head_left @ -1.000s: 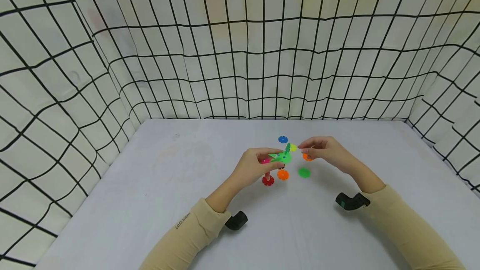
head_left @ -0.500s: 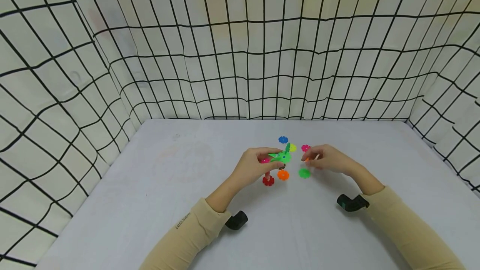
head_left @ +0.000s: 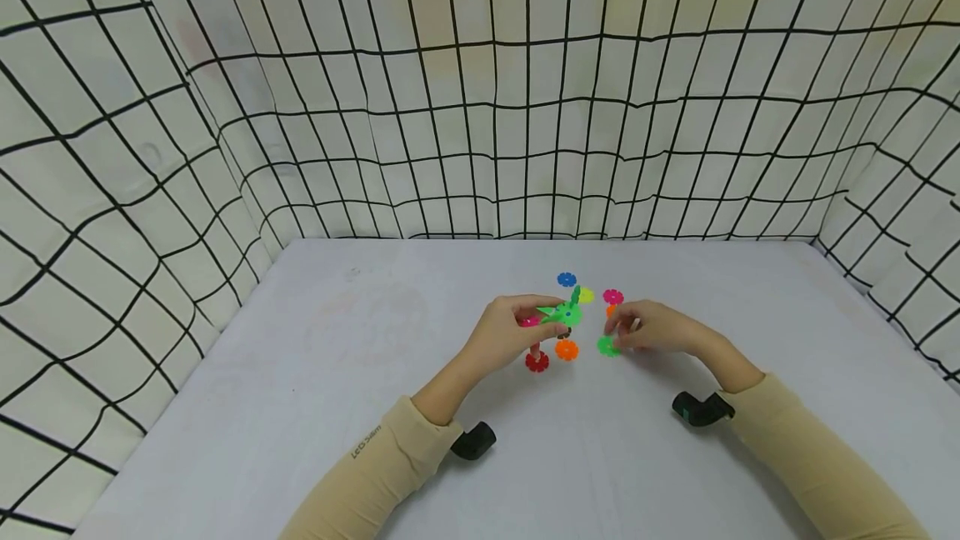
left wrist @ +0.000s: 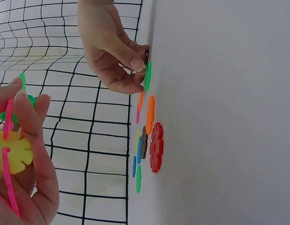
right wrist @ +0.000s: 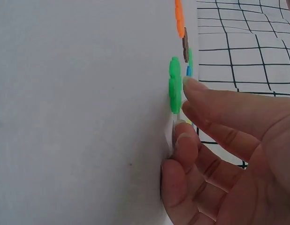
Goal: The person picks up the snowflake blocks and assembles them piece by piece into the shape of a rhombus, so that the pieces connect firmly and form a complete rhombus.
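Meanwhile, the clearest change is at the right hand [head_left: 660, 327]: one second ago it was farther out over the tabletop [head_left: 337, 398], half a second ago it was over an orange disc, and now it is nearer the wearer, at the flat-lying green notched disc [head_left: 607, 347]. Its fingers are bent, with the thumb tip close against that disc. The right wrist view shows the disc's edge beside thumb and fingertips, but I cannot tell whether they pinch it or only touch or hover by it.

With this shift, the pink notched disc [head_left: 613, 297], which did not show in the earliest frame, is fully exposed, and the second orange disc [head_left: 611, 308] shows only its far part past the fingers. The green disc lies where it lay before, now partly covered.

The left hand [head_left: 504, 327] shows no visible change across the frames. Thumb and fingers grip an interlocked cluster [head_left: 567, 315] raised above the table; the left wrist view shows a yellow piece [left wrist: 21, 157] in it crossed by a pink piece [left wrist: 10, 183], with green parts behind.

Loose discs near the left hand also lie as before: a red disc [head_left: 537, 362] and an orange disc [head_left: 567, 350] on the near side, a blue disc [head_left: 567, 279] at the far side, and a yellow disc [head_left: 587, 296] just beyond the cluster. A brown disc [left wrist: 144, 142] lies beside the red one in the left wrist view.
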{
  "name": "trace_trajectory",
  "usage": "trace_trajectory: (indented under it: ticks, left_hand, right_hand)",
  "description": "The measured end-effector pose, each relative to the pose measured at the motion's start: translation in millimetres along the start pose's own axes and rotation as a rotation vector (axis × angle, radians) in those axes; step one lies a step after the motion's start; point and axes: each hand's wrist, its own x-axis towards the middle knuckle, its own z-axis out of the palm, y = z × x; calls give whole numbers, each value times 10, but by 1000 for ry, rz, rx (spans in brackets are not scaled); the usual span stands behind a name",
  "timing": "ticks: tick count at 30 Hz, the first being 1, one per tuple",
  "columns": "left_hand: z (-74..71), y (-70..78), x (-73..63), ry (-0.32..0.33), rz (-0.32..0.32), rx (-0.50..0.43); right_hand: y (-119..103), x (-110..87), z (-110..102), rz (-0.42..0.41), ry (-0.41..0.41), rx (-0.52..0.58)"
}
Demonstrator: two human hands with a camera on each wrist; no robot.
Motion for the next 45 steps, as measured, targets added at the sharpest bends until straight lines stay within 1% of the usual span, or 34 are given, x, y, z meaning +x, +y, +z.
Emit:
trace_trajectory:
  ticks: [7,13,20,29,36,41,45]
  left_hand:
    - [4,16,-13,2,-12,6]
    - [10,4,-5,6,-11,5]
    - [8,3,-1,7,-5,8]
    - [7,6,-6,1,-11,4]
    - [9,-9,-2,-10,-7,-3]
    - [0,-10,3,-16,14,-12]
    - [-12,-11,11,-12,22,-31]
  right_hand:
    - [-37,26,39,42,10,-37]
    - [-67,48,54,44,13,-73]
    - [-95,44,57,46,20,-73]
    - [-139,-35,70,27,43,-47]
    - [-189,-104,-10,0,100,18]
    - [-228,-125,-58,-31,183,93]
    - [-257,-134,-63,-40,249,157]
